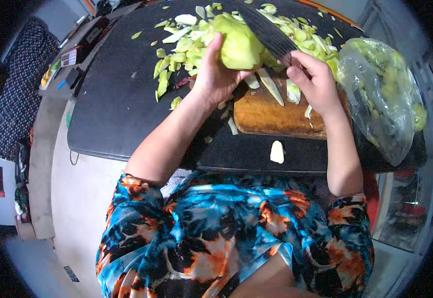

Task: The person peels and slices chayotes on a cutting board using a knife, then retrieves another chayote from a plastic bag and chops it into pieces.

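My left hand (216, 74) is wrapped round a large, pale-green peeled fruit or vegetable (237, 42), its thumb on the near left side. The surface has flat, cut facets. In my right hand (318, 82) is a knife (267, 31) with a broad, dark blade, the handle mostly hidden by my fingers. The blade slants up to the left, close along the right side of the fruit; whether it touches cannot be told. Below both hands lies a wooden cutting board (276, 116) with several pale peel strips (270, 87) on it.
Green and white peelings (181, 52) are heaped over the far part of the black table (112, 94). A clear plastic bag (378, 99) with green pieces stands at the right. One pale piece (277, 152) lies near the front edge. A grey counter (77, 64) stands beyond the table's left side.
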The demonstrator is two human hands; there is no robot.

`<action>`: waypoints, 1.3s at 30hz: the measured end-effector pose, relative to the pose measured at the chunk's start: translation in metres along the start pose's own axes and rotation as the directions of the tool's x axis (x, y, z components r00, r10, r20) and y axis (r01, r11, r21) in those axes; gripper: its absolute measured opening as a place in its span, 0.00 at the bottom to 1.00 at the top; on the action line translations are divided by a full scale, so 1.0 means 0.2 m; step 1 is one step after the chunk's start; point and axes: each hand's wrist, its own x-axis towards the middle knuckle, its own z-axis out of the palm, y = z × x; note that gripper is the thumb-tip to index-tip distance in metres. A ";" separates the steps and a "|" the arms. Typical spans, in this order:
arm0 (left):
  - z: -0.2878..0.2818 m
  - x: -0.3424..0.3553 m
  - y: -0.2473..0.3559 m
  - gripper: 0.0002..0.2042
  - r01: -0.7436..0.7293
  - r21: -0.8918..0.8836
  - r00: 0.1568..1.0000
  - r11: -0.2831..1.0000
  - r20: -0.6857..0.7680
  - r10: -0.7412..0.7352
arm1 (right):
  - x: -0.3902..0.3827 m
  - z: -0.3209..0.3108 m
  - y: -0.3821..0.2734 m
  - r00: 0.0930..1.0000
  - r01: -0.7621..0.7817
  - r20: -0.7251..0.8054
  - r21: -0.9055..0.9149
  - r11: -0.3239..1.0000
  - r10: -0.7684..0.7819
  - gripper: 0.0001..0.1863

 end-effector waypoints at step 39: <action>0.18 -0.09 -0.05 0.33 -0.143 -0.015 0.979 0.990 -0.149 0.139 | 0.01 0.11 0.02 0.982 0.029 -0.174 -0.228 0.973 -0.070 0.21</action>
